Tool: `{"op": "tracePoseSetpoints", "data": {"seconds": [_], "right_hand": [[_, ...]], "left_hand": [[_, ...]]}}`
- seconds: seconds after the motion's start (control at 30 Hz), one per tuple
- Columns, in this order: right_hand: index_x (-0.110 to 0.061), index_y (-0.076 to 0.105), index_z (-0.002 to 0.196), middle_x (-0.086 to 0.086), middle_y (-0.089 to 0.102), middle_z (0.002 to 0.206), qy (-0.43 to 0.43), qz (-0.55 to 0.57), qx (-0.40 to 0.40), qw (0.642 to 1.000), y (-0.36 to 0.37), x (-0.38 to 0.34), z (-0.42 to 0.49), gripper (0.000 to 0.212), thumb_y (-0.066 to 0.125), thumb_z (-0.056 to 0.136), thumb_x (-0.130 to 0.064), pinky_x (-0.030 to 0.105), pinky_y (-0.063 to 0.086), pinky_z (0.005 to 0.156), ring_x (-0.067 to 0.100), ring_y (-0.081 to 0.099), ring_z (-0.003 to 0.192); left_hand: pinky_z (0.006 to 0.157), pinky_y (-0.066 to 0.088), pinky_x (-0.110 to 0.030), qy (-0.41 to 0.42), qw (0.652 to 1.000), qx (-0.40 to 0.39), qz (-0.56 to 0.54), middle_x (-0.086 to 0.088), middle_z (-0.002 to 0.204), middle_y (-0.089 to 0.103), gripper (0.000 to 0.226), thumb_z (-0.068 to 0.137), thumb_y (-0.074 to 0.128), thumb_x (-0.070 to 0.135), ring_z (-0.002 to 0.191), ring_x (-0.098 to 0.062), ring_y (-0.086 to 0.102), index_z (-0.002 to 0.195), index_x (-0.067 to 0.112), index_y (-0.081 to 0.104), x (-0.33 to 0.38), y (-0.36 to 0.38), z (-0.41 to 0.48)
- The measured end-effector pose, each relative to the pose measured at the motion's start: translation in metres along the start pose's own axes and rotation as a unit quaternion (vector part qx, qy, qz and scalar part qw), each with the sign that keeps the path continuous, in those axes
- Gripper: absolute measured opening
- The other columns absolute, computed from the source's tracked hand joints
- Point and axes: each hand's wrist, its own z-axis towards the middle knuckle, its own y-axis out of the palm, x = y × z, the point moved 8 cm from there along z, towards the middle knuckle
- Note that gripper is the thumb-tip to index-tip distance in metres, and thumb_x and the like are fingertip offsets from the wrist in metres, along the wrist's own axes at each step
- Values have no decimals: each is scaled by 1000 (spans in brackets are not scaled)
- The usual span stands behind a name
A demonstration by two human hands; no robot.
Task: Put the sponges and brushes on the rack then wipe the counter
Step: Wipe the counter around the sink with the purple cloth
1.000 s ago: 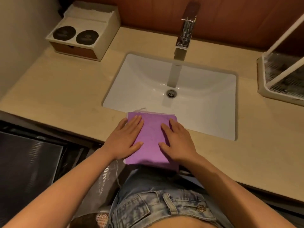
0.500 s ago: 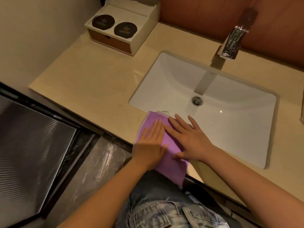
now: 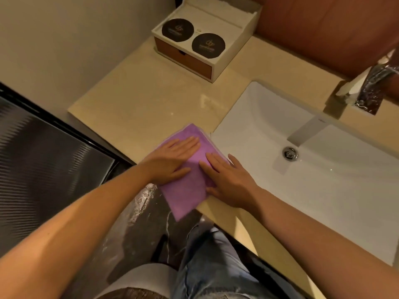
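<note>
- While the purple cloth (image 3: 185,190) lies on the front edge of the worktop (image 3: 133,100), at the centre of the frame and just left of the sink (image 3: 323,180), the left hand (image 3: 170,160) and the right hand (image 3: 228,182) press it flat, fingers straight, side by side.
- To wipe well, I would keep even pressure and pull up the corner that hangs over the edge.
- Compared with one second ago, cloth and hands have moved left, away from the sink front.

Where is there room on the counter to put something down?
The counter is bare between the white box, the sink and the purple cloth. The front edge is crowded: left hand and right hand press the cloth there.
</note>
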Motion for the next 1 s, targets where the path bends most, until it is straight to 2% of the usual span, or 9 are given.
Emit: {"op": "tracePoseSetpoints", "data": {"seconds": [0.1, 0.2, 0.27, 0.37, 0.47, 0.7, 0.9, 0.97, 1.0], "right_hand": [[-24, 6, 150, 5, -2, 160, -11, -13, 11, 1000, -15, -6, 17, 66, 36, 96, -45, 40, -6, 117, 21, -4, 147], [-24, 9, 150, 4, -4, 159, -18, -44, 17, 999, -27, -5, 26, 60, 30, 98, -44, 39, -7, 117, 20, -6, 147], [-22, 14, 150, 7, 7, 159, 5, -56, 53, 997, -34, 4, 29, 59, 25, 97, -45, 39, -2, 116, 23, 4, 147], [-18, 40, 141, 10, 42, 146, 21, -104, 62, 992, -32, 8, 37, 61, 28, 89, -47, 42, 22, 113, 28, 37, 137], [-19, 47, 137, 9, 50, 141, -13, -134, 41, 990, -23, 5, 46, 59, 30, 87, -46, 44, 25, 109, 27, 46, 130], [-24, 36, 143, 13, 34, 150, -112, -169, 24, 979, -28, -11, 75, 75, 28, 82, -67, 48, 14, 111, 34, 30, 139], [-19, 51, 134, 9, 51, 140, -132, -119, -20, 984, -29, -52, 108, 78, 35, 73, -65, 49, 37, 107, 28, 50, 128], [-20, 44, 139, 11, 42, 146, -150, -104, -9, 983, -35, -67, 121, 77, 35, 77, -65, 51, 40, 104, 28, 43, 133], [-22, 32, 145, 12, 28, 153, -163, -97, -7, 982, -37, -77, 129, 76, 36, 81, -64, 50, 31, 111, 29, 30, 140]], "left_hand": [[116, 4, -32, 9, 1000, -29, 2, 0, 154, -6, 72, 91, 23, 53, 141, -10, -5, 148, 16, 1, -22, -5, 7], [115, 19, -38, -18, 998, 44, 41, -13, 154, 14, 68, 91, 33, 45, 142, -22, 14, 147, 8, 20, -18, -21, 1], [114, 23, -40, -121, 987, 102, 5, -18, 152, 24, 67, 87, 37, 39, 141, -28, 24, 144, 5, 29, -8, -25, -12], [113, 13, -40, -312, 941, 94, -90, -17, 153, 16, 71, 89, 19, 44, 143, -29, 17, 145, 1, 20, 16, -2, -37], [105, 32, -47, -376, 919, 74, -89, -21, 143, 41, 68, 89, 24, 43, 132, -32, 42, 139, -3, 34, 30, 16, -50], [110, 15, -35, -271, 957, 89, -47, -16, 145, 40, 69, 90, 26, 50, 137, -26, 30, 142, 5, 25, -6, 17, -70], [112, 5, -29, -231, 970, 70, -25, -11, 146, 34, 68, 91, 25, 52, 137, -18, 22, 141, 7, 25, -55, 5, -93], [112, 7, -29, -241, 968, 54, -40, -12, 146, 36, 68, 95, 13, 53, 136, -19, 24, 141, 5, 27, -75, 6, -100], [112, 7, -28, -246, 967, 54, -42, -14, 145, 39, 70, 95, 10, 53, 135, -19, 26, 140, 4, 29, -85, 6, -103]]}}
